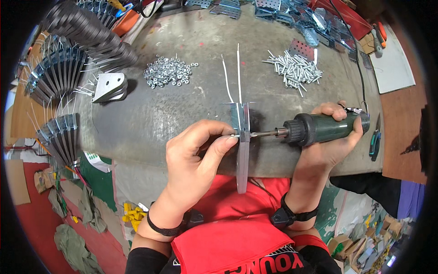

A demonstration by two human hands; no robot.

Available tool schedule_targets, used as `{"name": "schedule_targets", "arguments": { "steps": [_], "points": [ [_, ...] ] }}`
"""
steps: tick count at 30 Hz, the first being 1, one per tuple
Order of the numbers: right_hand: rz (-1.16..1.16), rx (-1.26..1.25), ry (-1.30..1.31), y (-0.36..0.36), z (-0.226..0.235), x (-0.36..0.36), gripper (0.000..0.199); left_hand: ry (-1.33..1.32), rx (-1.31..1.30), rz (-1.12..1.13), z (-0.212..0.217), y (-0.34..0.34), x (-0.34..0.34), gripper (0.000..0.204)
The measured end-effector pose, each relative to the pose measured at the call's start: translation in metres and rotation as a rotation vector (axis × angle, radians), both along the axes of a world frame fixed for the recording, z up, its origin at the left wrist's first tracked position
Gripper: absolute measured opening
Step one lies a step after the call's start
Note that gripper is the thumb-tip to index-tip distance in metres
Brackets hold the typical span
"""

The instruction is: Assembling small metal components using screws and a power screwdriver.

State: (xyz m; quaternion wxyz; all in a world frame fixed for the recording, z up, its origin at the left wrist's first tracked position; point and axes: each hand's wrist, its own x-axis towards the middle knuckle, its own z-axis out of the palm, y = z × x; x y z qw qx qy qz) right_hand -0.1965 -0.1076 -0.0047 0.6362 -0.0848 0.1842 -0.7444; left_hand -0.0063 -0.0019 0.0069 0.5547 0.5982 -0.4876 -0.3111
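My right hand [331, 137] grips a dark green electric screwdriver [319, 128] held level, its bit pointing left into a bolt through a pair of flat metal plates [243, 146] standing on edge at the table's front. My left hand [196, 155] pinches the nut side of that bolt between thumb and forefinger, on the left face of the plates. White cable ties [238, 73] stick up from the plates toward the far side of the table.
A pile of small nuts [168, 71] lies at the back left and a pile of bolts [294, 67] at the back right. A bent metal bracket [109, 86] sits left. Tied bundles of plates [59, 73] fan along the left edge. Perforated brackets [292, 16] fill the back.
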Motion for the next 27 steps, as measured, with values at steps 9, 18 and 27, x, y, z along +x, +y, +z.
{"name": "schedule_targets", "arguments": {
  "steps": [9,18,27],
  "points": [
    [-0.002,-0.010,-0.027,-0.001,-0.002,-0.001,0.033,-0.002,0.038,-0.031,0.004,0.001,-0.003,0.007],
    [0.015,-0.002,-0.041,0.000,0.000,-0.001,0.033,0.058,-0.069,-0.039,-0.004,0.002,0.001,0.014],
    [0.012,0.009,0.001,-0.001,-0.003,-0.004,0.030,0.064,-0.085,-0.038,0.000,-0.004,0.008,0.012]
  ]
}}
